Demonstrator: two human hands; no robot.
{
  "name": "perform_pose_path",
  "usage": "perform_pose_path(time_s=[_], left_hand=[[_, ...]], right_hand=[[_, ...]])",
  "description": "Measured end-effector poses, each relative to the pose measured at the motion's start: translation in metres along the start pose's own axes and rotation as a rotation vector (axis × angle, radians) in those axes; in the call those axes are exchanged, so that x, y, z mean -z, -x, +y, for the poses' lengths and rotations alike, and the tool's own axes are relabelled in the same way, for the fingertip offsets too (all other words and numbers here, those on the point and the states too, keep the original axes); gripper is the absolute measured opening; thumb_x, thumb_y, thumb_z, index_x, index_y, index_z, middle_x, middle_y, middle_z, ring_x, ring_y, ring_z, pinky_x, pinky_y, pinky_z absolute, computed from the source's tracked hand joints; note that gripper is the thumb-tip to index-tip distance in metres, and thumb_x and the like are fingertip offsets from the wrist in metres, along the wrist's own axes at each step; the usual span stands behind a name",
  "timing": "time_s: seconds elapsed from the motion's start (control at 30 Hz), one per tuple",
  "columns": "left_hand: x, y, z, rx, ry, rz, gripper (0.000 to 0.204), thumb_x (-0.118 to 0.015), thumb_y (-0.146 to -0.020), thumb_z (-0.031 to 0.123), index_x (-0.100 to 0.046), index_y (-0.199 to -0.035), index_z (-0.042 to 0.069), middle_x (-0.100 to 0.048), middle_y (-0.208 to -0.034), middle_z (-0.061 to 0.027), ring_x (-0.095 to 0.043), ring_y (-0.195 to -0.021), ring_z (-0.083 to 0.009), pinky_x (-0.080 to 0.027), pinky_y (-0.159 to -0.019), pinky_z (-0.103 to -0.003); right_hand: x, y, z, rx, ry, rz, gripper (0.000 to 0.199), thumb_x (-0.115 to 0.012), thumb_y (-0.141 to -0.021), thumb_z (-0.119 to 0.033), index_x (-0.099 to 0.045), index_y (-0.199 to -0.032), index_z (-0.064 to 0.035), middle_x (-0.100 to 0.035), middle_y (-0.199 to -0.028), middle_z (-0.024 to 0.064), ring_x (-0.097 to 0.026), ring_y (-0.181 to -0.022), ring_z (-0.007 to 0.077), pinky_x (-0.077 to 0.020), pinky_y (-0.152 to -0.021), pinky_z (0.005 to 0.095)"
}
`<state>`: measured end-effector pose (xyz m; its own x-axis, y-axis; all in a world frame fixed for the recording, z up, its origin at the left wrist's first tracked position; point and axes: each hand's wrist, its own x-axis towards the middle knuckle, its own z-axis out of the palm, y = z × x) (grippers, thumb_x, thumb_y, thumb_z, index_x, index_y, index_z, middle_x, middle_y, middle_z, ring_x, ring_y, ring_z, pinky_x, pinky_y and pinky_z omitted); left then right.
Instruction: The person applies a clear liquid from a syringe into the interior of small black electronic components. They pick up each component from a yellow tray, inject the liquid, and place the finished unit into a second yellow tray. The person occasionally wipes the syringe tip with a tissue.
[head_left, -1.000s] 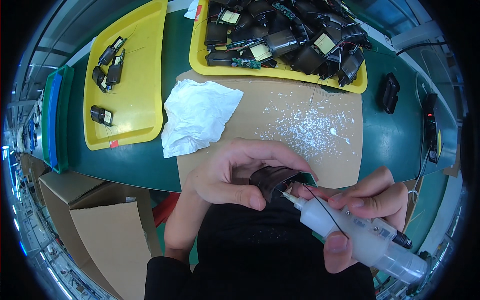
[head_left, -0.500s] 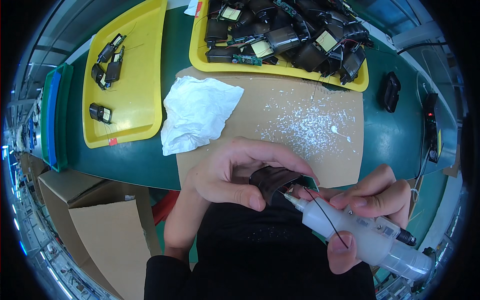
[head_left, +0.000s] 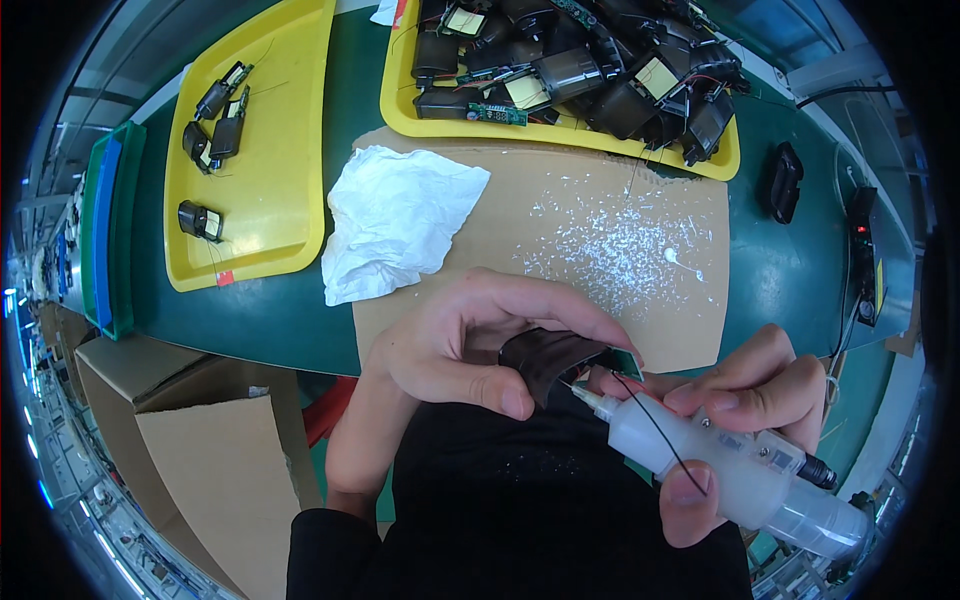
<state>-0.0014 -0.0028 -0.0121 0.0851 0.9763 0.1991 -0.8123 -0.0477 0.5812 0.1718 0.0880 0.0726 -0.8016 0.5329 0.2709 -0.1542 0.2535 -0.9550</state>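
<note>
My left hand [head_left: 470, 345] grips a small black plastic part [head_left: 548, 358] close to my body, fingers curled over its top. My right hand [head_left: 735, 420] holds a translucent white glue dispenser [head_left: 720, 470], its nozzle tip touching the black part's lower edge. A thin black wire runs from the part across the dispenser. Both hands hover above the near edge of a brown cardboard sheet [head_left: 600, 230] speckled with white glue spots.
A crumpled white tissue [head_left: 395, 220] lies on the cardboard's left. One yellow tray [head_left: 560, 125] at the back holds several black parts with wires; another yellow tray [head_left: 275, 180] at the left holds a few. A black device [head_left: 782, 182] lies on the green table; cardboard boxes [head_left: 200, 440] stand below left.
The dispenser's nozzle has stayed at the black part; both hands shifted only slightly. Nothing was taken up or let go.
</note>
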Motion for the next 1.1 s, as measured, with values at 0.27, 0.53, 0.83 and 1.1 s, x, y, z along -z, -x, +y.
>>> perform_pose_path(time_s=[0.27, 0.53, 0.83, 1.1], left_hand=[[0.0023, -0.0006, -0.0004, 0.004, 0.014, -0.041, 0.057, -0.074, -0.069, 0.015, -0.048, -0.106, -0.019, -0.056, -0.101, -0.0267, -0.053, -0.088, -0.0297, -0.042, -0.073, -0.037], [0.0013, 0.0007, 0.0002, 0.001, 0.03, -0.04, 0.056, -0.075, -0.069, 0.014, -0.049, -0.104, -0.021, -0.056, -0.101, -0.0278, -0.054, -0.089, -0.0299, -0.042, -0.074, -0.036], [-0.0013, 0.0015, 0.0038, 0.017, 0.029, -0.028, 0.056, -0.074, -0.07, 0.014, -0.048, -0.104, -0.022, -0.056, -0.101, -0.0289, -0.054, -0.09, -0.0309, -0.044, -0.075, -0.036], [0.0008, 0.0018, 0.0019, -0.013, -0.004, -0.07, 0.056, -0.073, -0.072, 0.017, -0.049, -0.104, -0.022, -0.056, -0.1, -0.0291, -0.054, -0.09, -0.0308, -0.043, -0.075, -0.036]], right_hand=[[-0.0027, -0.0004, 0.0005, 0.034, -0.005, 0.04, 0.037, -0.064, -0.071, -0.011, -0.036, -0.092, 0.0004, -0.044, -0.084, 0.0127, -0.055, -0.064, 0.0144, -0.0562, -0.076, 0.0351], [-0.0062, -0.0004, -0.0027, 0.055, 0.046, 0.076, 0.037, -0.064, -0.069, -0.013, -0.035, -0.089, 0.0008, -0.046, -0.082, 0.0145, -0.055, -0.061, 0.0154, -0.0574, -0.068, 0.0317], [-0.0035, -0.0018, -0.0045, 0.028, 0.06, 0.018, 0.038, -0.064, -0.068, -0.012, -0.036, -0.09, -0.0009, -0.047, -0.082, 0.0138, -0.054, -0.061, 0.0148, -0.0555, -0.071, 0.0323], [-0.008, 0.0011, -0.003, 0.012, 0.01, 0.086, 0.04, -0.067, -0.07, -0.016, -0.035, -0.089, -0.001, -0.046, -0.082, 0.0131, -0.056, -0.061, 0.0148, -0.0565, -0.071, 0.032]])
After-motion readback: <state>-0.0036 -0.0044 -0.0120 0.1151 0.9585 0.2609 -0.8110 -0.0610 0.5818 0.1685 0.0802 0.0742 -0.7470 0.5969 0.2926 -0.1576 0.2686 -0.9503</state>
